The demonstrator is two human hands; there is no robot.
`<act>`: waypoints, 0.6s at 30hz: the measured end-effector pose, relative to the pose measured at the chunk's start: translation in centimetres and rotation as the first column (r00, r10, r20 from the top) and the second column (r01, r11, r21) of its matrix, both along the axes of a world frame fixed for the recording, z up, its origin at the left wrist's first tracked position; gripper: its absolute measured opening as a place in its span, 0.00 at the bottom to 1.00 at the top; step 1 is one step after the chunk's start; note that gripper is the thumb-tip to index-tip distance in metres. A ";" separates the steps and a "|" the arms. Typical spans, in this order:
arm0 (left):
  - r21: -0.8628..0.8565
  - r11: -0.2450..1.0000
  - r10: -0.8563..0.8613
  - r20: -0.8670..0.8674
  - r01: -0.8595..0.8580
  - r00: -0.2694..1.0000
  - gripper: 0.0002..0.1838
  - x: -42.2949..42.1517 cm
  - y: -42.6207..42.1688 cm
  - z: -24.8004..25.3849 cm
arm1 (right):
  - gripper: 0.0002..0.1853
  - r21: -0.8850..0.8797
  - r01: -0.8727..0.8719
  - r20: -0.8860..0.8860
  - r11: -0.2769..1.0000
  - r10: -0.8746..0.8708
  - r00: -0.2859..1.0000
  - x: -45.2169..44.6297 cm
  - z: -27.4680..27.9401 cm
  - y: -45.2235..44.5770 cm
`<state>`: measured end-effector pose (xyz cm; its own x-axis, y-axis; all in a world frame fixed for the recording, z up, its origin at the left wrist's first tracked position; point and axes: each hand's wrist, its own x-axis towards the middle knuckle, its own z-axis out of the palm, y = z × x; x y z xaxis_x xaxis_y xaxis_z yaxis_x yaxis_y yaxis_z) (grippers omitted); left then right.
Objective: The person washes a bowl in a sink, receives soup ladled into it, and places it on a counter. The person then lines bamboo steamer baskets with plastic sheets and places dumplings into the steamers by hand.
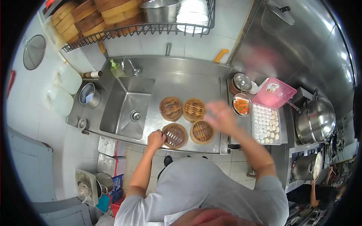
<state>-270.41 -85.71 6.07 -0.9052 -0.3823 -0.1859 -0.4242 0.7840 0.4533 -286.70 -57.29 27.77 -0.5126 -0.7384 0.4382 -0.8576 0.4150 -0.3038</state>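
Observation:
Several round bamboo steamer baskets stand close together on the steel counter (188,81), right of the sink. My left hand (156,139) grips the left rim of the front left steamer basket (175,135), whose slatted base shows. Behind it is the back left steamer basket (171,108). My right hand (221,117), smeared by motion, is over the counter's right side, close to the back right steamer basket (194,109) and the front right steamer basket (202,132). Blur hides whether its fingers hold anything.
A steel sink (124,101) lies left. At right are a bowl of orange strips (241,105), a tray of small white pieces (266,124) and a pink lid (277,92). Overhead hangs a rack (151,28). Another person's arm (314,194) is near a pot (307,167).

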 end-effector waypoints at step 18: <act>0.633 0.771 0.220 -0.176 -0.060 0.960 0.23 12.8 -8.5 4.9 | 0.07 0.488 0.122 -0.239 0.864 -0.003 0.971 -18.0 29.6 -31.1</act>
<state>-257.63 -94.22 11.02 -0.8966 -0.3827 -0.2230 -0.3299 0.2410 0.9127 -304.69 -88.38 57.36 -0.4981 -0.8573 0.1302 -0.8443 0.5137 0.1524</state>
